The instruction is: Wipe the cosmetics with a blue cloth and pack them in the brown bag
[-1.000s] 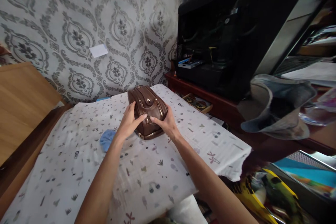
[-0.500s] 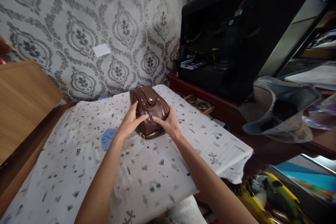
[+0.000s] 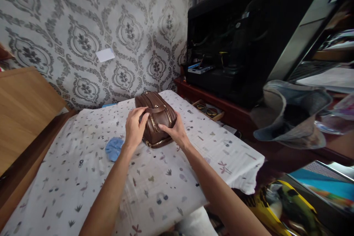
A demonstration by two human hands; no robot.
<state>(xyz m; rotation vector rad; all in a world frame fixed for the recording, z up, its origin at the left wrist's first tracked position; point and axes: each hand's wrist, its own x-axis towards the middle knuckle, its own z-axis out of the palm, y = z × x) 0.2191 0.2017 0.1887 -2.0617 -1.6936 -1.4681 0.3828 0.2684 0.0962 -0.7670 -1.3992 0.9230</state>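
Note:
A brown leather handbag [image 3: 163, 120] with gold zips and a short carry strap [image 3: 156, 110] sits on the patterned white cloth [image 3: 155, 180]. At the bag's left side, my left hand [image 3: 135, 127] has thumb and fingers closed at the left end of the strap, which is lifted off the top. My right hand [image 3: 177, 131] grips the near right corner, thumb on the front and fingers round the right side, partly hidden. Left of the bag lies a crumpled light-blue scrunchie-like cloth [image 3: 114, 149], touched by neither hand.
A large black television-like set [image 3: 221, 44] stands on a dark red cabinet at right, above an open drawer [image 3: 208, 110] with round items. A grey fabric hat [image 3: 293, 114] lies farther right. A wooden panel [image 3: 30, 107] is at left; patterned wallpaper is behind.
My left hand has moved up from the bag's front to its strap, which has been raised from the top. My right hand still holds the right side.

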